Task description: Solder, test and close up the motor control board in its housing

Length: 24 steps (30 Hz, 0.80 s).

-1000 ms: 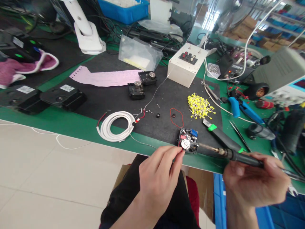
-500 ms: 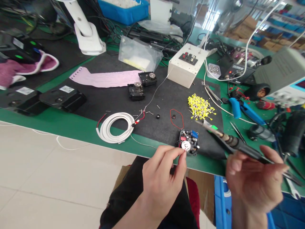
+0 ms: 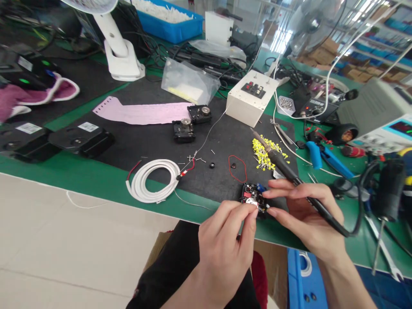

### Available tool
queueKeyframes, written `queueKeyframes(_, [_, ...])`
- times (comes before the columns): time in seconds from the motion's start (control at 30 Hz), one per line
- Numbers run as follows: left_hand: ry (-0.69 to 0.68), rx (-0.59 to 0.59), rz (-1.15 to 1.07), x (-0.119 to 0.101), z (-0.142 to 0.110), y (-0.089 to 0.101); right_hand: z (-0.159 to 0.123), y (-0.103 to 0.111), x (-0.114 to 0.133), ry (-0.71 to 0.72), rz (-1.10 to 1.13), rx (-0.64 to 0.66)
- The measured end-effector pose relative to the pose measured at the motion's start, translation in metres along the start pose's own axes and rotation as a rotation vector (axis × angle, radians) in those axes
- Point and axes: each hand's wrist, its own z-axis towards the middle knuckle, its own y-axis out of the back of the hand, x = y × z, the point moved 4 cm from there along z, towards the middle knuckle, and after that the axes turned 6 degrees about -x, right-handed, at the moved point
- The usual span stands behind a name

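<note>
My left hand [image 3: 227, 240] is closed in a pinch at the near edge of a small open black housing [image 3: 245, 189] with electronic parts inside. What its fingertips hold is too small to make out. They touch or nearly touch a white round disc [image 3: 251, 201] in the housing. My right hand [image 3: 309, 214] carries a soldering iron [image 3: 289, 171] threaded between its fingers, tip pointing up and left over a pile of yellow crimp terminals [image 3: 262, 156]. Its thumb and forefinger reach the right side of the housing, by a blue part [image 3: 261, 188].
A coiled white cable [image 3: 137, 195] lies left, near small pins and a red rubber ring [image 3: 229, 169]. Two black housings [image 3: 183, 132] rest behind. A white switch box [image 3: 246, 107] stands farther back. Blue pliers [image 3: 331, 159] and a wrench [image 3: 383, 249] lie right.
My right hand has moved left to the housing, turning the soldering iron so its tip sits higher over the yellow terminals. My left hand stays pinched at the disc.
</note>
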Motion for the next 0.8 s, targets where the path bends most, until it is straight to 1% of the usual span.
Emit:
queueKeyframes(0.17, [-0.038,0.012,-0.002,0.001,0.002,-0.005,-0.003,0.001,-0.006,0.033,-0.022,0.017])
queueKeyframes(0.33, [-0.057,0.026,-0.007,0.002,0.001,-0.004,-0.006,0.000,-0.010,0.077,-0.069,0.024])
queueKeyframes(0.43, [-0.056,0.059,-0.010,0.003,0.000,-0.004,-0.009,0.000,-0.009,0.073,-0.061,0.010])
queueKeyframes(0.57, [-0.041,0.095,-0.017,0.003,0.001,-0.003,-0.012,0.001,-0.007,0.071,-0.048,0.046])
queueKeyframes(0.8, [-0.009,0.115,-0.034,0.004,0.000,0.005,-0.013,0.000,-0.006,0.063,-0.082,0.071])
